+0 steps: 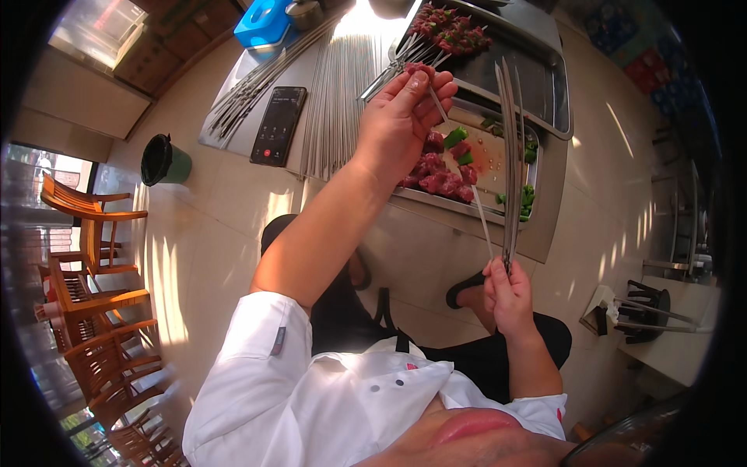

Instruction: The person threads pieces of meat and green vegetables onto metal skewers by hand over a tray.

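Observation:
My left hand (408,99) pinches a piece of raw red meat (420,69) at the upper end of a flat metal skewer (482,216). Lower on that skewer sit cubes of meat (460,150) alternating with green pepper pieces (456,137). My right hand (509,295) grips the skewer's lower end together with a bundle of bare metal skewers (511,169) pointing away from me. Beneath the loaded skewer lies a metal tray (467,208) with a heap of raw meat chunks (435,173) on its left and cut green pepper (527,201) on its right.
A deeper metal tray (569,114) behind holds finished-looking meat skewers (446,29). Long bare skewers (335,105) cover the table's left part, beside a smartphone (279,125). A blue container (262,23) stands behind. On the floor are a lined bin (175,163) and wooden chairs (93,198).

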Available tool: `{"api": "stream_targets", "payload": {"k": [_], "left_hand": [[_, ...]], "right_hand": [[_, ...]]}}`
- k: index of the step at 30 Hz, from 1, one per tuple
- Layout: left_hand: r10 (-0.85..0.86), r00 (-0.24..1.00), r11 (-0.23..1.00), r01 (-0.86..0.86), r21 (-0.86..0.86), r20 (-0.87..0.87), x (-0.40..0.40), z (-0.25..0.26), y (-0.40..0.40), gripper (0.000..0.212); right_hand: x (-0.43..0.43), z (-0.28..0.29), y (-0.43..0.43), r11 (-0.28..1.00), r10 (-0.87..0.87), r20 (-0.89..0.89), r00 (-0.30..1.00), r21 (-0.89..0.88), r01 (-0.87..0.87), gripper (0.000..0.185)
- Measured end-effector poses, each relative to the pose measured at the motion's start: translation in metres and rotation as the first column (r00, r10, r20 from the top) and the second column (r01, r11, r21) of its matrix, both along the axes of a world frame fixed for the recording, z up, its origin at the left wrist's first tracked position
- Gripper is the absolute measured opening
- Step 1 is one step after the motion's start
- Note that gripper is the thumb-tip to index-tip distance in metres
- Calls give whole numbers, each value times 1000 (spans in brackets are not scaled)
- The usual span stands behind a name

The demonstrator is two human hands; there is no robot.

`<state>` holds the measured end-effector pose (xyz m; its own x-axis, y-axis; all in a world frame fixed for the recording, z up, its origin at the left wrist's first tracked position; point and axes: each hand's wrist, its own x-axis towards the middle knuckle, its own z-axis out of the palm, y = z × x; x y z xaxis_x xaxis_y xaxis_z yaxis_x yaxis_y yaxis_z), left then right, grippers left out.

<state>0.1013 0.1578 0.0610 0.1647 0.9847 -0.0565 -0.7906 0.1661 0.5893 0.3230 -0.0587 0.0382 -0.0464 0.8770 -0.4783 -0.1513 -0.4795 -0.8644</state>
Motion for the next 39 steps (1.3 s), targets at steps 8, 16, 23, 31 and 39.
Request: {"api": "stream_targets", "payload": {"k": [8,16,23,31,39], "left_hand": [[-67,992,996,72,48,-102,-14,2,3,21],[-98,980,995,98,-8,-175,-9,4,-4,22],[-170,954,985,174,-6,-247,-2,5,-8,23],[-304,917,953,295,-77,-259,14,-1,-20,27],[-319,930,947,318,-30,-182,9,6,-13,32]], "right_hand": [[3,-3,1,1000,23,16,1000,-15,-22,28],[1,-4,0,1000,26,-3,1000,-2,-26,28],[3,-4,1,1000,19,-41,999,-3,-19,26],[6,1,3,1000,-3,-51,999,-13,3,26],[6,2,5,999,0,-91,996,-34,-3,27]]}}
